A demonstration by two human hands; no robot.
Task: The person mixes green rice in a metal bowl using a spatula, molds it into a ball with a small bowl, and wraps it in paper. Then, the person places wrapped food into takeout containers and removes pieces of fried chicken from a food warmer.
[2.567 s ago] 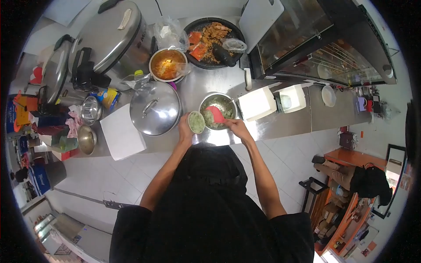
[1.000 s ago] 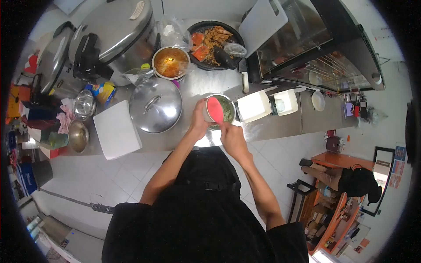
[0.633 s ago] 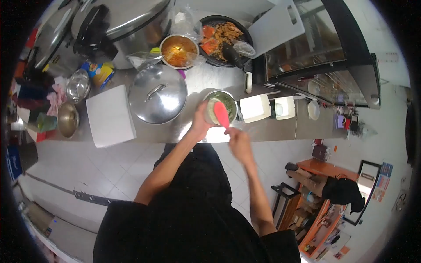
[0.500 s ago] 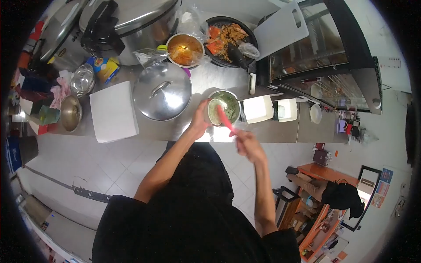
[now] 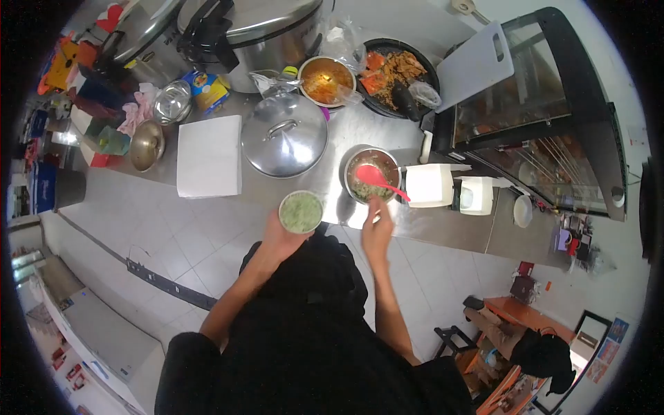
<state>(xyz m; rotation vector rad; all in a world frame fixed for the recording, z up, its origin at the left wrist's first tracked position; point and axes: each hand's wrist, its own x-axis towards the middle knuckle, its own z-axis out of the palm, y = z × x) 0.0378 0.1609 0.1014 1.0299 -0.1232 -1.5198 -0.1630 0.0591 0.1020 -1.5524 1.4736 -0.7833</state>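
My left hand (image 5: 280, 242) is wrapped round a small round tub (image 5: 301, 213) filled with pale green food, held in front of the counter edge. At the near rim of a metal bowl (image 5: 351, 185) is my right hand (image 5: 377, 232), its thumb and forefinger slightly apart and nothing visible between them. A pink ladle (image 5: 373, 176) rests in that bowl over chopped food, its handle leaning across the right rim, apart from my fingers.
Left of the bowl lie a pot lid (image 5: 285, 142) and white paper (image 5: 209, 158). Two white boxes (image 5: 429, 185) stand to its right. Behind are an orange-filled pot (image 5: 326, 83), a black pan (image 5: 430, 69) of food and a glass cabinet (image 5: 519, 111). Another person (image 5: 539, 353) is at lower right.
The tub has moved left and towards me, away from the bowl, and looks fuller of green. My right hand has let go of the pink ladle, which now lies in the bowl.
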